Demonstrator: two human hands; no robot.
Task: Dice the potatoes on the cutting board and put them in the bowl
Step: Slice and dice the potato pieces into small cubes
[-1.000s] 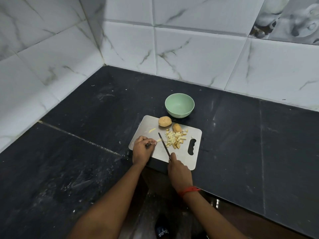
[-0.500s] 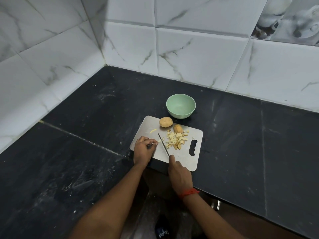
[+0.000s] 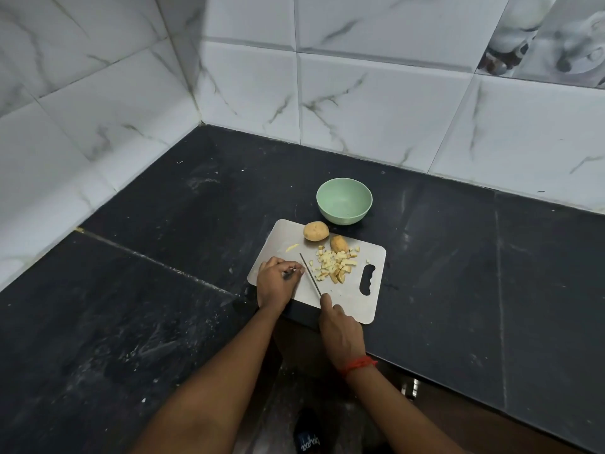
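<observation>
Dicing in hand. Left hand (image 3: 276,283) curled on board (image 3: 373,306); whether it pins anything cannot be told. Knife (image 3: 310,274) just right of it, clamped in right hand (image 3: 340,329). Dice (image 3: 335,265) beside blade; whole potato (image 3: 316,231) and empty bowl (image 3: 343,200) beyond. Next likely: further cuts, then transfer.

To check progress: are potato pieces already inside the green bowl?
No, the green bowl is empty; the diced pieces lie on the cutting board.
</observation>
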